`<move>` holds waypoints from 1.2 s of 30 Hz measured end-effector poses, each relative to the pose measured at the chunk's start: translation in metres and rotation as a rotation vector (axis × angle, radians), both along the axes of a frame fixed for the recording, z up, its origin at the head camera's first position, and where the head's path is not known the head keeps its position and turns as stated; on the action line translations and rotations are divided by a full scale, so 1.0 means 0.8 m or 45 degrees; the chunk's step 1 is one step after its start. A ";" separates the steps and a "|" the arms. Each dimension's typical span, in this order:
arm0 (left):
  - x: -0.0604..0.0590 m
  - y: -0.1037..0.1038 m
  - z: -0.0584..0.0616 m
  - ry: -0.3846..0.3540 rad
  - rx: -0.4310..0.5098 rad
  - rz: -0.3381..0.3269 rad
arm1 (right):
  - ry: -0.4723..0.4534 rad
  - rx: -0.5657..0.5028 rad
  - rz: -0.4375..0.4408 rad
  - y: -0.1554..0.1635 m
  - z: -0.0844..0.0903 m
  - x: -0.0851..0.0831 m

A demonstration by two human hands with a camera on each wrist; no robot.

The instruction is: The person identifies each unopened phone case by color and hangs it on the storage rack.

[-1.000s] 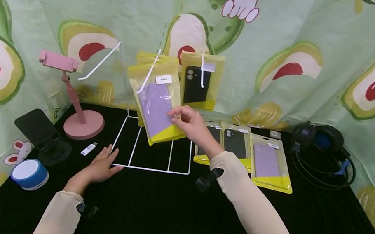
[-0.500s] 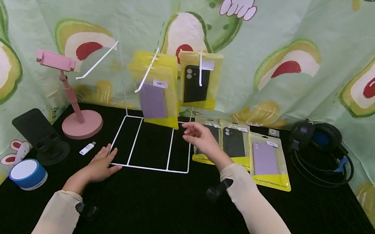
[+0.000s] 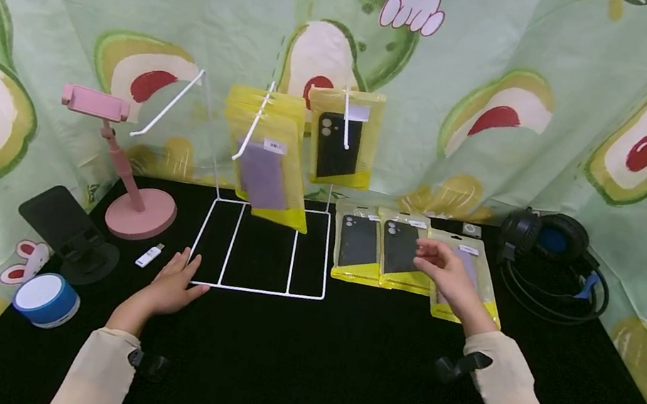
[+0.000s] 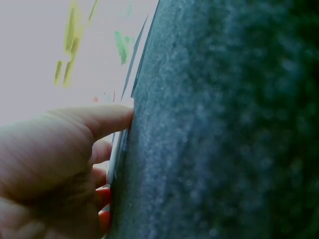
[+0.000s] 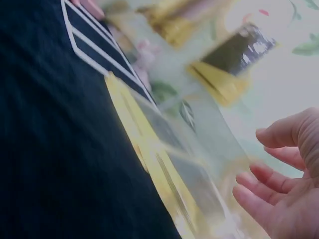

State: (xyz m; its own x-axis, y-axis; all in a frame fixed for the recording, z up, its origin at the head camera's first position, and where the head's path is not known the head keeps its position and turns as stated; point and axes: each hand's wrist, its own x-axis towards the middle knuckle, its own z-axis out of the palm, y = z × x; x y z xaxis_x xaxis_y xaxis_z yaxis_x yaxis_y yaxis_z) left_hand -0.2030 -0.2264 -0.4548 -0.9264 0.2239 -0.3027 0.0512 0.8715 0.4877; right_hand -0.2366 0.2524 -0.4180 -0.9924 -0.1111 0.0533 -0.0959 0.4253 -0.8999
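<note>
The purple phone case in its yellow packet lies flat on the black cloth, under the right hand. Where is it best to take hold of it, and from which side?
Probably at its near yellow bottom edge. The purple case packet lies flat, its left side against the black case packet, while its right side and near edge are free. The right hand hovers above it, so it could come from above, with the thumb sliding under that edge to pinch it.

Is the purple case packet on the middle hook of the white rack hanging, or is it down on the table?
Hanging. The purple case packet hangs from a hook of the white rack, its yellow bottom edge above the base. Neither hand touches it.
</note>
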 end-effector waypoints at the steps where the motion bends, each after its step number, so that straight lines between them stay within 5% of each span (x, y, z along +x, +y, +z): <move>1: 0.000 0.000 0.000 0.003 0.003 -0.001 | -0.004 0.024 -0.031 0.011 0.001 0.003; 12: 0.002 -0.001 -0.003 0.015 -0.015 -0.017 | -0.086 0.284 -0.259 0.074 -0.011 0.032; 21: 0.002 0.000 0.000 -0.014 -0.015 0.000 | -0.285 0.503 -0.406 0.087 -0.028 0.039; 30: 0.003 -0.001 -0.002 0.018 -0.002 -0.016 | -0.337 0.415 -0.507 0.086 -0.033 0.037; 36: -0.002 -0.003 -0.007 0.017 -0.013 -0.012 | -0.224 0.335 -0.596 0.087 -0.035 0.042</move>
